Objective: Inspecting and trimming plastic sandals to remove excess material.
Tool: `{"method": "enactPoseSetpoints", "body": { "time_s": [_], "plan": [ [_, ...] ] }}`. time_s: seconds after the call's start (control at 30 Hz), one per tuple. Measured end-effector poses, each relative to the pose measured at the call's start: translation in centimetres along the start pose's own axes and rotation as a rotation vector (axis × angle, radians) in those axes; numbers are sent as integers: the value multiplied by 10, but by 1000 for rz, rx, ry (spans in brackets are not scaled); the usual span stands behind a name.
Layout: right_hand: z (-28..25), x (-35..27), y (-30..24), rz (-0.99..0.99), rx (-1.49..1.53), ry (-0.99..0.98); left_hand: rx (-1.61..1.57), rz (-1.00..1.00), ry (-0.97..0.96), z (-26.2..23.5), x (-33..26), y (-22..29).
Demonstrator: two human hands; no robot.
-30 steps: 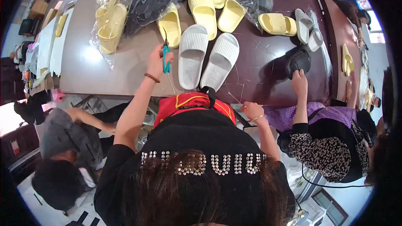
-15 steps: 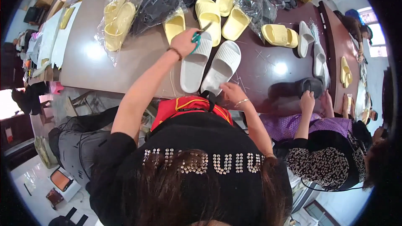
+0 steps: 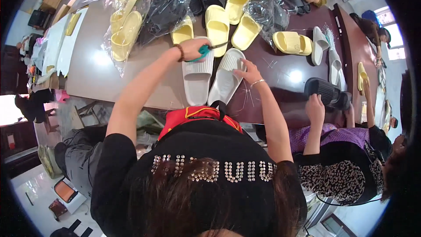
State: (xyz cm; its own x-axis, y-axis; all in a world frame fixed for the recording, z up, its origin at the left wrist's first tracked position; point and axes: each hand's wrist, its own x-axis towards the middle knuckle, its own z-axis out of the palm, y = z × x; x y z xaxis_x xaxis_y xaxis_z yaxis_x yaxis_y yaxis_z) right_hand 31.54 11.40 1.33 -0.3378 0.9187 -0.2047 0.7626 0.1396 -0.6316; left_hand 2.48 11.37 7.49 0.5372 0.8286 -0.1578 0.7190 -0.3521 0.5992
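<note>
A pair of light grey slide slippers lies at the near edge of the table, toes pointing away from me. My left hand (image 3: 194, 50) is closed round scissors (image 3: 205, 52) with teal handles, above the toe end of the left grey slipper (image 3: 197, 83). Their dark blades point right, towards a yellow slipper (image 3: 217, 26). My right hand (image 3: 251, 73) has thumb and fingers apart at the right side of the other grey slipper (image 3: 226, 79), its fingertips at the ribbed strap. Whether they press on it I cannot tell.
More yellow slippers (image 3: 246, 31) and dark slippers in clear plastic bags (image 3: 164, 13) lie farther back. Loose thread-like strips are scattered on the brown table (image 3: 272, 87). To the right a co-worker's hand (image 3: 314, 105) holds a black slipper (image 3: 319, 88); another person sits across the table.
My right hand has moved up and away from me, from the grey slipper's heel to its strap. The scissors have swung so their blades point right. Both grey slippers have shifted slightly.
</note>
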Motion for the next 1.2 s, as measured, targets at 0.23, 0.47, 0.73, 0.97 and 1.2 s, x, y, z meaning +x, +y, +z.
{"method": "enactPoseSetpoints", "body": {
  "time_s": [0.23, 0.47, 0.73, 0.97, 1.2],
  "plan": [
    [-39, 20, -11, 122, 148, 17, -389, -224, 411, -49, -89, 7],
    [-82, 15, -32, 129, 516, 499, -966, -361, 847, -30, -141, -13],
    [-59, -9, -43, 142, 1130, 694, -1232, -398, 1076, 0, -151, 8],
    [-16, -35, -86, 94, 1068, 592, -1353, -350, 1158, 26, -127, 35],
    [-13, -43, -74, 47, 1055, 490, -1520, -313, 974, 49, -112, 29]
  ]
}}
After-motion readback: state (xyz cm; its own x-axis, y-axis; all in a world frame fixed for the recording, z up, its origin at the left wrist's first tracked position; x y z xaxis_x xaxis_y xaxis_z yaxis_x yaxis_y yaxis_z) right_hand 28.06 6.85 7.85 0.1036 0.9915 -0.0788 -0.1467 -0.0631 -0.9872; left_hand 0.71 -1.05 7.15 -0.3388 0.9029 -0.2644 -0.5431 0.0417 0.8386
